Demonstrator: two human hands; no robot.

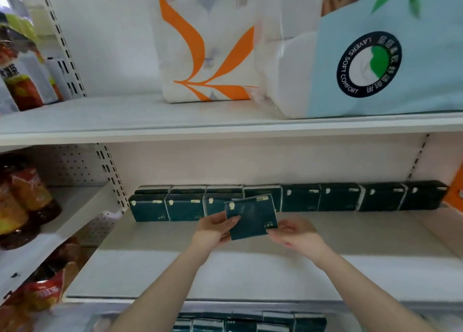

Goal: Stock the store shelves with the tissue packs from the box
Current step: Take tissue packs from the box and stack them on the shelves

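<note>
On the far left, brown-orange drink bottles (22, 201) stand on a neighbouring shelf. On the white metal middle shelf (200, 269), a back row of dark teal tissue packs (338, 197) spans the full width against the rear wall. A second, front row of the same packs (167, 207) has been started at the left end and reaches only three packs or so.

The left hand (213, 229) grips the left edge of one more dark teal, plastic-wrapped rectangular tissue pack (253, 219), with the thumb on its face and the fingers curled behind. The right hand (295, 232) pinches its lower right corner with narrow fingers. The pack hangs in the air just in front of the end of the front row, above the bare shelf.

I judge the stocking to be partway done: the rest of the front row to the right is unfilled. More teal packs (250, 323) wait at the bottom edge, though whether they sit in the box is unclear.

The held pack's printed face points toward the camera. Its long axis runs left to right, tilted so the right end sits higher.
</note>
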